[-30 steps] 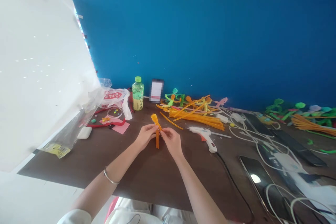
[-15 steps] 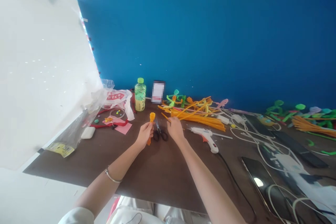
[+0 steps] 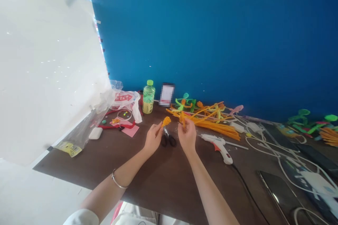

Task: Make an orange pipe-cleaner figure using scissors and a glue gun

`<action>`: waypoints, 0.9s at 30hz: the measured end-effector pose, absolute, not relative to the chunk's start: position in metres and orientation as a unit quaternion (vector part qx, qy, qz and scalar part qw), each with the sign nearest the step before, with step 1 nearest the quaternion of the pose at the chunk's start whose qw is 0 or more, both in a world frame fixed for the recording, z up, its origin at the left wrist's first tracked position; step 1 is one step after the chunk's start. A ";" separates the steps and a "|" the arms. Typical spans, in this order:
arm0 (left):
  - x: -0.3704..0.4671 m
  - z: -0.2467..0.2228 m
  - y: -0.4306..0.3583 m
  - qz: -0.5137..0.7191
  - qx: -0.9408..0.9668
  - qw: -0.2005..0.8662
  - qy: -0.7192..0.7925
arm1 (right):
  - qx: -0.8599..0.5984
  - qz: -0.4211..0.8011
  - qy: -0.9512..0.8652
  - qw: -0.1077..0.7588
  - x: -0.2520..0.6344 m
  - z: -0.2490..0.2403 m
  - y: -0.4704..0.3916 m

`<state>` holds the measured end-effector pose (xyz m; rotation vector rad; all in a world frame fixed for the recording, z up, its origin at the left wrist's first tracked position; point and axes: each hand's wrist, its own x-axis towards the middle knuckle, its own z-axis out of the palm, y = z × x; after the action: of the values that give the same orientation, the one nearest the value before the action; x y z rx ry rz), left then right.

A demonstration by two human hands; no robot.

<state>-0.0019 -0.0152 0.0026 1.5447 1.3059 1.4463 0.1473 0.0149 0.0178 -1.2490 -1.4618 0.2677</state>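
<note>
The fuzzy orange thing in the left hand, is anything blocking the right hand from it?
Nothing visible stands between the fuzzy orange thing and the right hand; the scissors lie on the table below.

Right hand (image 3: 187, 136) drawn apart from left hand (image 3: 154, 140), thin orange fuzzy stem (image 3: 183, 119) picked up, now upright in the right hand, black-handled metal scissors (image 3: 167, 136) uncovered between them, knob-headed orange fuzzy piece (image 3: 166, 121) tipped rightward

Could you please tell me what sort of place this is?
Probably a craft worktable: a glue gun, scissors and a bundle of orange pipe cleaners lie on it.
</note>
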 end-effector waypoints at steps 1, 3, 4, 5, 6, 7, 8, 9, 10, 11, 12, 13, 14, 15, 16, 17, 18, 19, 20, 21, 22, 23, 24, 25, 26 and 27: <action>-0.001 0.001 -0.016 0.543 0.601 0.315 0.496 | -0.517 0.154 -0.619 0.571 0.148 0.021 0.008; 0.000 -0.002 -0.016 0.531 0.623 0.302 0.488 | -0.488 0.181 -0.639 0.566 0.148 0.026 -0.002; 0.000 -0.003 -0.016 0.526 0.633 0.296 0.484 | -0.474 0.176 -0.657 0.560 0.148 0.028 -0.005; 0.000 -0.005 -0.016 0.520 0.642 0.292 0.482 | -0.461 0.164 -0.674 0.554 0.148 0.030 -0.006; 0.000 -0.005 -0.017 0.516 0.648 0.288 0.480 | -0.451 0.150 -0.688 0.548 0.148 0.031 -0.006; 0.000 -0.006 -0.017 0.512 0.653 0.285 0.479 | -0.444 0.137 -0.698 0.544 0.148 0.032 -0.006; 0.000 -0.006 -0.017 0.510 0.658 0.282 0.477 | -0.441 0.125 -0.704 0.542 0.148 0.032 -0.006; 0.000 -0.006 -0.018 0.509 0.662 0.278 0.474 | -0.441 0.113 -0.706 0.542 0.149 0.032 -0.006; 0.000 -0.005 -0.018 0.508 0.668 0.274 0.470 | -0.443 0.101 -0.707 0.542 0.149 0.032 -0.005; 0.000 -0.005 -0.019 0.507 0.674 0.269 0.466 | -0.444 0.091 -0.707 0.543 0.149 0.031 -0.005; 0.000 -0.004 -0.019 0.506 0.679 0.264 0.462 | -0.444 0.084 -0.709 0.542 0.149 0.031 -0.006; 0.000 -0.004 -0.020 0.504 0.683 0.261 0.460 | -0.442 0.080 -0.712 0.539 0.149 0.031 -0.006; 0.001 -0.004 -0.020 0.502 0.685 0.261 0.459 | -0.441 0.077 -0.716 0.535 0.150 0.032 -0.006; 0.001 -0.003 -0.020 0.501 0.685 0.262 0.459 | -0.441 0.074 -0.719 0.531 0.150 0.032 -0.006; 0.001 -0.003 -0.020 0.500 0.684 0.266 0.459 | -0.444 0.072 -0.720 0.528 0.150 0.032 -0.006; 0.001 -0.003 -0.020 0.500 0.682 0.271 0.459 | -0.448 0.070 -0.718 0.528 0.150 0.033 -0.007; 0.001 -0.003 -0.021 0.501 0.680 0.275 0.459 | -0.453 0.068 -0.714 0.530 0.150 0.033 -0.007; 0.002 -0.004 -0.020 0.501 0.679 0.278 0.459 | -0.458 0.066 -0.708 0.534 0.150 0.034 -0.007; 0.002 -0.004 -0.020 0.500 0.678 0.280 0.460 | -0.463 0.064 -0.702 0.538 0.150 0.034 -0.007; 0.002 -0.004 -0.020 0.500 0.677 0.281 0.461 | -0.467 0.063 -0.695 0.543 0.150 0.034 -0.007; 0.002 -0.005 -0.020 0.500 0.676 0.281 0.463 | -0.475 0.063 -0.685 0.549 0.151 0.033 -0.007; 0.002 -0.005 -0.020 0.499 0.675 0.281 0.465 | -0.487 0.065 -0.671 0.555 0.152 0.032 -0.006; 0.002 -0.005 -0.020 0.499 0.673 0.282 0.468 | -0.505 0.068 -0.653 0.559 0.153 0.031 -0.006; 0.002 -0.004 -0.020 0.498 0.670 0.283 0.472 | -0.530 0.071 -0.632 0.561 0.155 0.029 -0.005; 0.002 -0.004 -0.020 0.498 0.665 0.285 0.477 | -0.557 0.071 -0.611 0.558 0.158 0.027 -0.004; 0.002 -0.003 -0.020 0.499 0.660 0.288 0.482 | -0.585 0.069 -0.593 0.548 0.161 0.024 -0.002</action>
<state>0.0017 -0.0196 -0.0027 1.7630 1.2861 1.3326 0.1613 -0.0020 0.0245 -1.3866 -1.4054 0.1631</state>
